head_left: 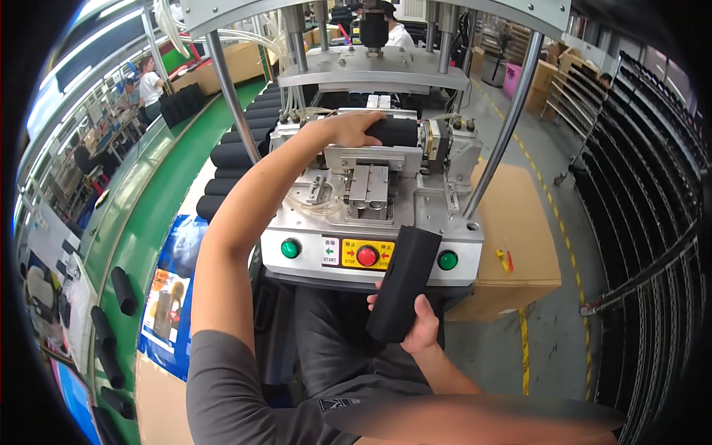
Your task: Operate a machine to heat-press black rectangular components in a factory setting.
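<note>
A person in a grey short-sleeved shirt [226,389] is facing a metal press [374,158]. The right grip [421,325] is pinching a matte black cylinder [404,283] between thumb and fingers, holding it tilted just before the press base's front edge, its upper end overlapping the panel to the right of centre. The left grip [354,129] is reaching over the middle of the base and resting on the left end of a second black cylinder [395,133], which is lying sideways in the clamping fixture; whether those fingers are closing round it, I cannot tell.

Along the base's front edge, a green button [291,248] is sitting near the left corner and another green button [447,259] near the right. Between them, a red button [367,256] is standing on a yellow label [348,261] printed with red arrows and writing; beside it, a white label [330,252] is carrying a green arrow and writing. More black cylinders [236,155] are lying in a row past the base's left edge. A blue printed sheet [176,256] is showing lettering. At right, a yellow tool [503,260] is lying near a cardboard box's [519,211] front edge.
</note>
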`<state>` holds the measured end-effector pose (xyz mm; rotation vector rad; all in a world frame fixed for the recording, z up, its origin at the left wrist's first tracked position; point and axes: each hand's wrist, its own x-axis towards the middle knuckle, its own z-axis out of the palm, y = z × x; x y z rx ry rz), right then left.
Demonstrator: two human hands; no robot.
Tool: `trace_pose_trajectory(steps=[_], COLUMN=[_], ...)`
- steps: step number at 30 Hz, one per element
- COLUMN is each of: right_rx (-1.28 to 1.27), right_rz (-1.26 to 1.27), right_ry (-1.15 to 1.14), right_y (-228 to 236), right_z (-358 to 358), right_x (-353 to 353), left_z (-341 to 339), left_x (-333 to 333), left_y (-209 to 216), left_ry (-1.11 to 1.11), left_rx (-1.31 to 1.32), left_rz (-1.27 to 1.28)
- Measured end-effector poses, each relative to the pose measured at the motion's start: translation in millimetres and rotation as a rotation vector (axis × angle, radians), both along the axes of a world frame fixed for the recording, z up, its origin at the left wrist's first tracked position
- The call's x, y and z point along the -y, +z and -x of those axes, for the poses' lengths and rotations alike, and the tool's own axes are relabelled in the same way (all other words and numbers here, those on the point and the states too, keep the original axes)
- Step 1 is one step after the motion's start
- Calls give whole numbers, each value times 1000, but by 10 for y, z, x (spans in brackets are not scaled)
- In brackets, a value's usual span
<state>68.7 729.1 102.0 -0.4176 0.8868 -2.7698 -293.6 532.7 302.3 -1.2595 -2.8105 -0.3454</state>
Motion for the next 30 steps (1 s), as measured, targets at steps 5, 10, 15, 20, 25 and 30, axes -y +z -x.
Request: trace_pose_trajectory(steps=[5,10,15,20,25,30], right_rx=[36,-119,-560,-1076,-1162,-1098], right_rz=[148,-89,-1139,-1739,-2146,-2125], right_ry=[64,61,-650,-918,-770,-447], right_y=[-265,-159,1069,1967,2179,2137], right_z=[47,391,775,1602,2538,3226], right_x=[-201,-754,-950,-326,-60,-85], left_z=[-46,-1480,-2726,-3021,-2930,-2864], left_x=[7,374,934,1291,1418,1496], left_y=[-18,155,-485,-1672,-2017,-2023], left_ry=[13,-53,-240,-331,-364,-320], left_rx=[-224,-797,-362,183,264,250], left_rz=[-13,-246,-268,-203,-43,-118])
